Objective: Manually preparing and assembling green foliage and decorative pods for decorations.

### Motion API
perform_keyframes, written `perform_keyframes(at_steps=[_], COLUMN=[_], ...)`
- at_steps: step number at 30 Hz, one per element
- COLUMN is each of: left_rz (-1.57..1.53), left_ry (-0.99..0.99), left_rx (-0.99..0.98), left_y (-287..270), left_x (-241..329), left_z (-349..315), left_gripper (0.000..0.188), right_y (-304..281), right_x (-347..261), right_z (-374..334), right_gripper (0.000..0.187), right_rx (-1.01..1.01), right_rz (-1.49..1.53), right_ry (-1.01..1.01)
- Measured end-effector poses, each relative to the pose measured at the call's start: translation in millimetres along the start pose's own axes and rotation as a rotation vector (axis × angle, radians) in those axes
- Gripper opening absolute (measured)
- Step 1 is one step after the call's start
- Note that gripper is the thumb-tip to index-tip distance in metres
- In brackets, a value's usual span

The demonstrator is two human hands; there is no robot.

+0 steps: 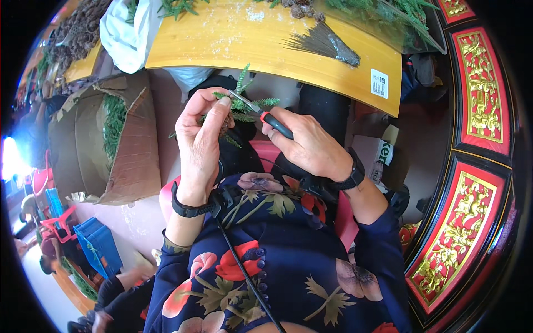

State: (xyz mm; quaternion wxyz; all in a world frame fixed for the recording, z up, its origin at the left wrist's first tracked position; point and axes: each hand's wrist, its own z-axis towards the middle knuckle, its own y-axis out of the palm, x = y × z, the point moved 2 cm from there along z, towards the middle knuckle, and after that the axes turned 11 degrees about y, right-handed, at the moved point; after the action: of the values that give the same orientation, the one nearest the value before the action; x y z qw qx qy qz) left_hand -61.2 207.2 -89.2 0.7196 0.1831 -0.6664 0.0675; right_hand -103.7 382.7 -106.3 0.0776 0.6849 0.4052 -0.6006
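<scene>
My left hand is closed on a green pine sprig, pinching it between thumb and fingers just off the table's near edge. Its needled tips spread up and to the right, and something brown, possibly a pine cone, shows partly below the fingers. My right hand grips pliers with black and red handles. Their metal jaws point up and left into the sprig, beside my left thumb. Whether the jaws are closed on a stem or wire is too small to tell.
On the yellow table lie a fan of thin dark stems, pine cones and greenery. A cardboard box holding green foliage stands left, near a blue crate. Red-and-gold carved panels line the right; another person's arm shows lower left.
</scene>
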Motion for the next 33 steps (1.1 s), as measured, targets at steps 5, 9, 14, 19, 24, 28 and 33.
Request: perform_keyframes(at_steps=[5, 9, 14, 19, 24, 28, 33], left_rz=[-0.006, 0.006, -0.023, -0.005, -0.004, 0.025, 0.052], left_ry=[-0.012, -0.021, 0.022, 0.025, 0.042, 0.032, 0.036], left_rx=[-0.003, 0.013, 0.014, -0.006, -0.005, 0.001, 0.000], left_y=[-4.0, -4.0, -4.5, -3.9, -2.7, -1.6, -3.5], left_x=[-0.7, -0.2, 0.5, 3.5, 2.2, 4.0, 2.1], left_z=[1.2, 2.0, 4.6, 4.6, 3.0, 1.6, 1.3], left_gripper=[0.011, 0.010, 0.010, 0.010, 0.009, 0.008, 0.009], right_y=[2.4, 6.0, 7.5, 7.1, 7.8, 8.5, 8.0], right_x=[-2.0, 2.0, 1.5, -2.5, -1.8, -2.9, -2.9], right_z=[2.3, 4.3, 4.7, 3.1, 2.6, 2.4, 3.0], right_gripper=[0.018, 0.017, 0.017, 0.016, 0.016, 0.015, 0.015], right_rx=[0.017, 0.052, 0.117, 0.078, 0.132, 0.146, 0.148], right_rz=[-0.071, -0.115, -0.160, -0.093, -0.122, -0.123, -0.125], right_ry=[0.017, -0.004, -0.020, 0.005, -0.009, -0.009, 0.002])
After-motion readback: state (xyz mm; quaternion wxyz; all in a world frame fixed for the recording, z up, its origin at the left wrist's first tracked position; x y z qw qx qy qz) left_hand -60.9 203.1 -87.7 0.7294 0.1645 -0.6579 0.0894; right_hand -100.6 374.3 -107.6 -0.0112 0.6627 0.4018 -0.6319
